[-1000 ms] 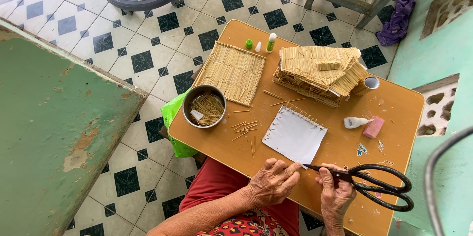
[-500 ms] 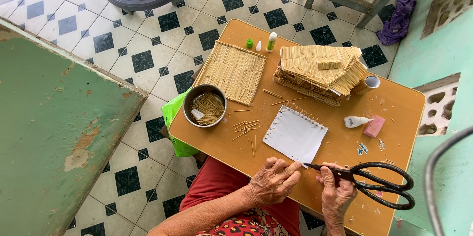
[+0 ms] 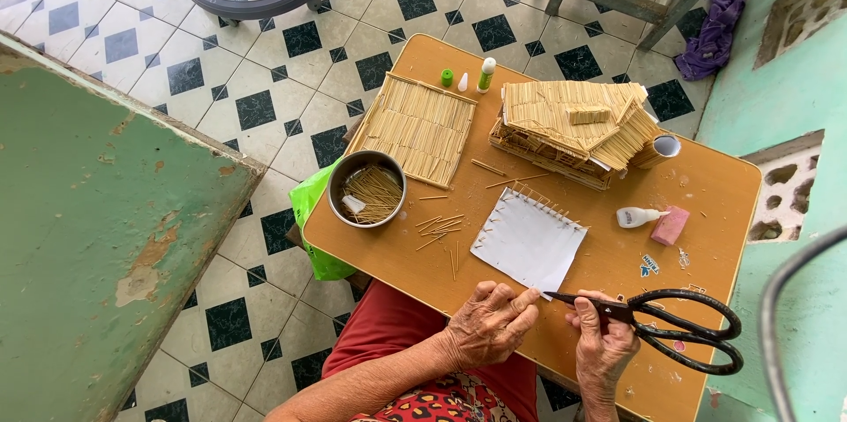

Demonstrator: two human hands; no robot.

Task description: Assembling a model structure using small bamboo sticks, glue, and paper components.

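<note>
Gripping black scissors (image 3: 670,323) in our right hand (image 3: 604,343), fingers closed round the blades near the pivot. Our left hand (image 3: 490,325) pinches at the blade tip, possibly on a thin stick; too small to confirm. White sheet (image 3: 528,239) lies just beyond on the table (image 3: 706,201).

Soft, even daylight fills my view; I can't tell which side it comes from. The table (image 3: 706,201) under me is brightly lit, with no hard glare, only a faint sheen on its orange top. Shadows are short and pale: a thin one sits under the stick house (image 3: 573,126), another inside the metal bowl (image 3: 366,188). My left hand (image 3: 490,327) and right hand (image 3: 604,343) look sharp, as do the black scissors (image 3: 679,321). The floor tiles (image 3: 265,60) bend slightly near the frame's edges. A dark curved bar (image 3: 781,298) at my right is blurred, out of focus.
</note>
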